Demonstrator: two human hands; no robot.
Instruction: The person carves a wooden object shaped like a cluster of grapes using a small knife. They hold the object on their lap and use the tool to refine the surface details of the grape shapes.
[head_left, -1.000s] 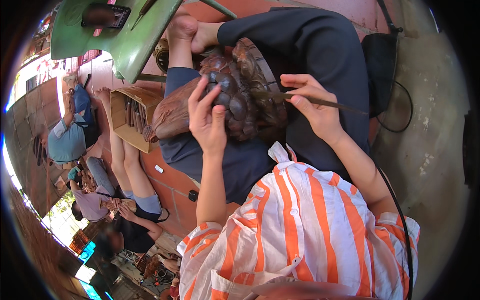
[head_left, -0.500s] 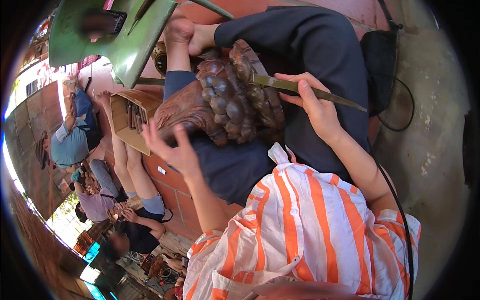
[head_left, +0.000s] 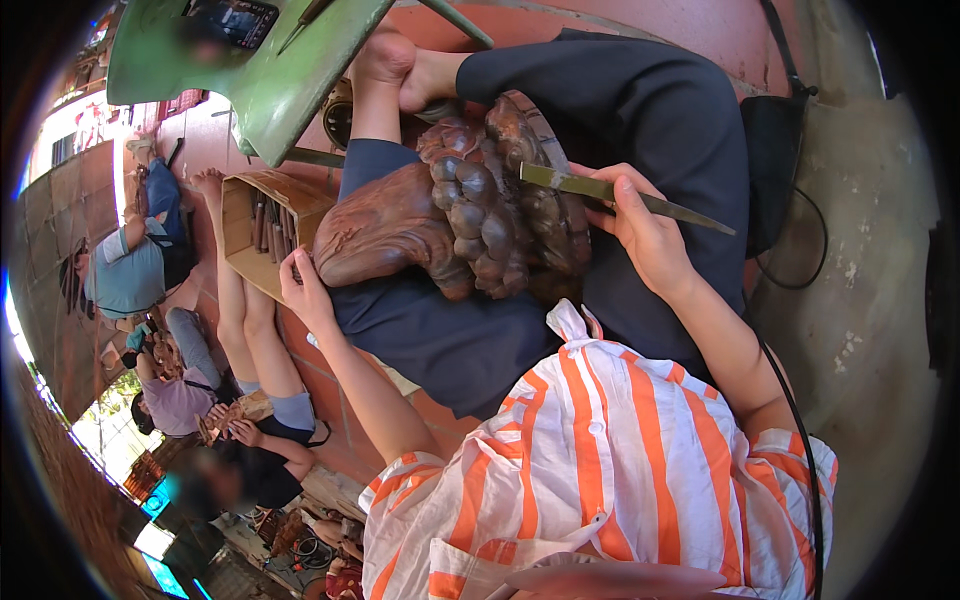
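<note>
Carving in hand: you're steadying the wood carving (head_left: 455,225) on your lap w/ 1 hand, blade on it w/ the other.

Your right hand (head_left: 645,235) is clamped round the flat chisel (head_left: 620,195), fingers curled tight on the shaft, thumb on top; its tip rests on the knobbly upper part of the carving. Your left hand (head_left: 305,290) sits at the lower-left edge of the smooth rounded part, fingers loosely spread, fingertips touching the wood, not gripping. The piece lies across your dark trousers (head_left: 650,110), near the wooden tool box (head_left: 262,225). Looks like mid-cut, I'd say: next stroke calls for a firmer left-hand brace & a shallow, controlled push along the groove.
</note>
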